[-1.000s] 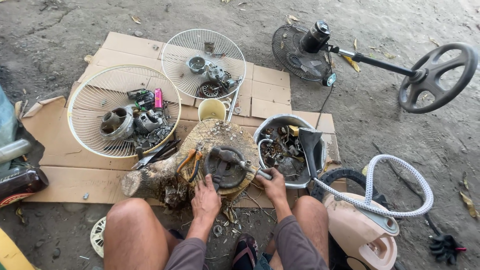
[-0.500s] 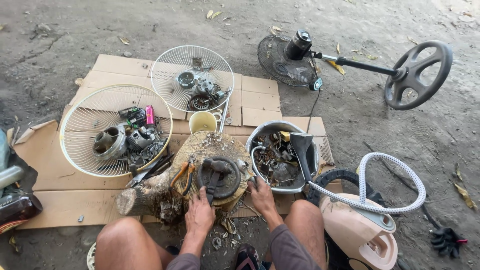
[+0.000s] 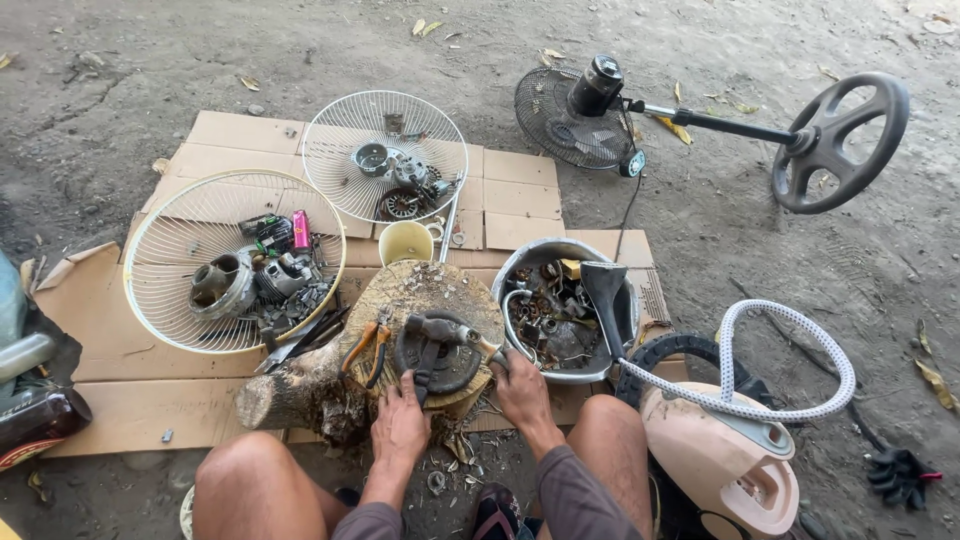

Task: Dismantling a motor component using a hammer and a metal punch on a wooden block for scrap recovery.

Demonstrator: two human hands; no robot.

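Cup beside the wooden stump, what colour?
Pale yellow cup, clearest in the head view.

Outdoor bare dirt ground (image 3: 200, 60), scattered dry leaves (image 3: 430, 27), flattened cardboard (image 3: 520, 195) as mat, even daylight.

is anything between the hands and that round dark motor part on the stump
Nothing visible. The left hand rests on the near edge of the motor part, and the right hand holds a tool against its right side. The pliers lie to its left on the stump, out of the way.
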